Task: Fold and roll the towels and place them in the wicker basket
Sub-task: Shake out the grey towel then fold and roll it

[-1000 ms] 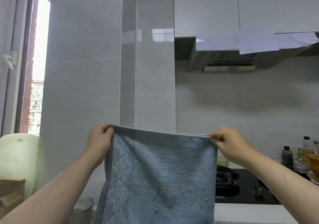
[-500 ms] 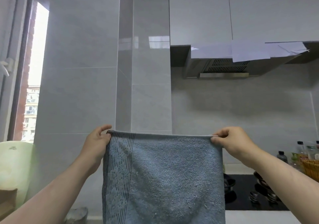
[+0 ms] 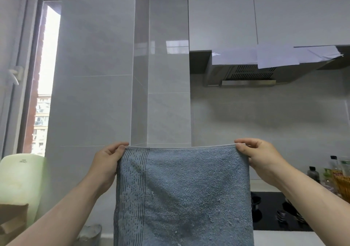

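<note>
Towel first: a blue-grey terry towel [image 3: 189, 198] with a darker striped band down its left side hangs in the air in front of the person, near the middle of the head view. It is held up by its two top corners.

The left hand [image 3: 108, 162] pinches the left corner between thumb and curled fingers. The right hand [image 3: 259, 158] pinches the right corner the same way, knuckles toward the camera.

A second ago the top hem sloped a little down to the right. Now it runs level and taut, left to right, and the cloth looks pulled slightly wider. I take that as squaring up before the first fold; no fold or roll is visible in it yet.

The sheet drops straight down from the hem, its face toward the person and the band running vertically. Its lower end is cut off by the frame, so I cannot tell whether the long axis is the drop or the hem.

A brown woven wicker basket [image 3: 343, 187] peeks in at the far right edge, well apart from the towel, beyond a black glass hob [image 3: 269, 211].
</note>
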A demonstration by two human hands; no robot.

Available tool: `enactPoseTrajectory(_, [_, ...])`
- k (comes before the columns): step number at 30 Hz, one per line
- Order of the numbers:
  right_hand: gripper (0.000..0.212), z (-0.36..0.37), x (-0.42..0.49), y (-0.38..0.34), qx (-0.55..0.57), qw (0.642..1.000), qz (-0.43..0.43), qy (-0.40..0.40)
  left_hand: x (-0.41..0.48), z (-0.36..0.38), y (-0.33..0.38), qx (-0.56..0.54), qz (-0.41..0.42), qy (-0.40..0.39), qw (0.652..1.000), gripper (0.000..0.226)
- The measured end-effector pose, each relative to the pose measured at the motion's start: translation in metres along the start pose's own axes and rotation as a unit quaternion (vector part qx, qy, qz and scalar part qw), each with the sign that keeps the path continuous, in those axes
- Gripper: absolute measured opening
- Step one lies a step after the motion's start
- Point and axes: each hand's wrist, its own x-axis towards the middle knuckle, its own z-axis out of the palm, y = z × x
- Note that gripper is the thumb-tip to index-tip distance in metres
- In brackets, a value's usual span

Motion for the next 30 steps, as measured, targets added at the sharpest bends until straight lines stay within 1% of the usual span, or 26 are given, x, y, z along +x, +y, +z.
enactPoseTrajectory(6, [0.012,0.002,-0.008,-0.008,-0.010,1.000,-0.010,-0.005,0.001,-0.009,0.004,0.022,0.001,0.029,0.999,0.017])
enactPoseTrajectory(10, [0.010,0.003,-0.014,-0.016,-0.045,0.998,-0.038,0.018,0.000,-0.012,0.012,0.047,0.012,0.033,0.998,0.018])
enactPoseTrajectory(15, [0.014,0.001,-0.023,-0.025,-0.124,0.989,-0.082,0.027,-0.007,-0.020,0.025,0.140,0.002,0.021,0.990,0.017])
enactPoseTrajectory(18, [0.014,0.001,-0.032,-0.032,-0.162,0.982,-0.091,0.033,-0.008,-0.026,0.032,0.187,-0.011,0.012,0.982,0.019])
enactPoseTrajectory(21, [0.009,0.001,-0.037,-0.032,-0.181,0.979,-0.087,0.031,-0.009,-0.030,0.035,0.248,-0.002,0.002,0.969,0.021])
enactPoseTrajectory(24, [0.007,0.002,-0.034,-0.016,-0.227,0.971,-0.066,0.029,-0.006,-0.033,0.026,0.316,0.016,-0.006,0.948,0.020])
enactPoseTrajectory(28, [0.010,0.006,-0.020,0.024,-0.263,0.964,-0.032,0.019,0.002,-0.037,-0.007,0.354,0.005,-0.005,0.935,0.019])
enactPoseTrajectory(30, [0.004,0.008,-0.010,0.052,-0.279,0.960,-0.012,0.016,0.007,-0.035,-0.029,0.360,-0.010,-0.014,0.933,0.021])
